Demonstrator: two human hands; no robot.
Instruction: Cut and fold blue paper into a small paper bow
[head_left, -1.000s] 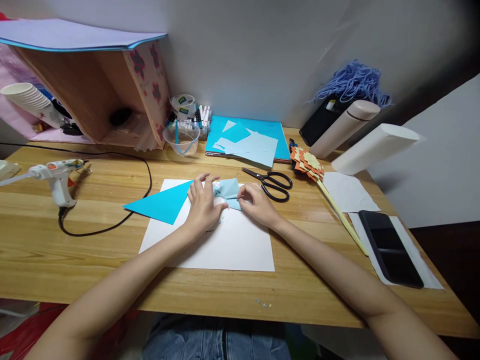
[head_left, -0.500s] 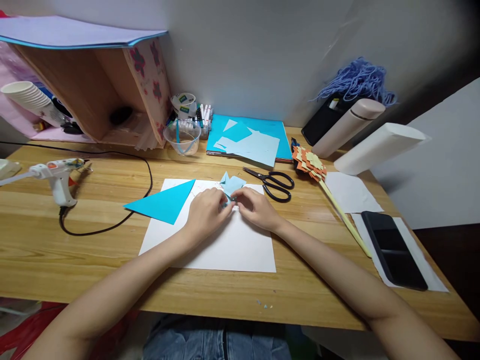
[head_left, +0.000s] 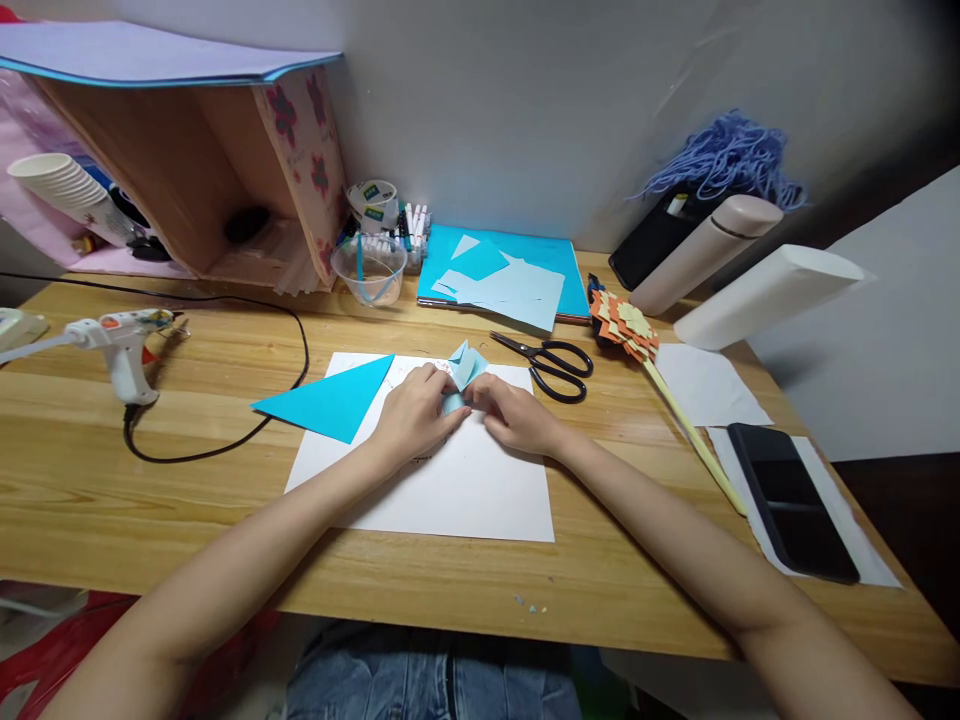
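A small folded piece of light blue paper [head_left: 466,366] is between my hands, above the far part of a white sheet [head_left: 457,500]. My left hand [head_left: 417,415] pinches its left side with thumb and fingers. From the right, my right hand [head_left: 513,412] grips the paper's other edge with curled fingers, which hide part of the folds. A bright blue paper triangle [head_left: 330,400] lies left of my left hand, partly over the white sheet. Black-handled scissors [head_left: 555,362] rest just beyond my right hand, blades pointing left.
A glue gun [head_left: 124,350] with its black cord stands at left. Behind are a cardboard box [head_left: 304,170], a plastic cup [head_left: 369,270] and paper scraps [head_left: 517,290]. An orange paper flower [head_left: 624,322] and a phone [head_left: 791,500] lie at right.
The folded light blue paper has turned between my fingers, and its pointed flaps now stand up differently. Both hands stay on it; the whole view has shifted slightly.
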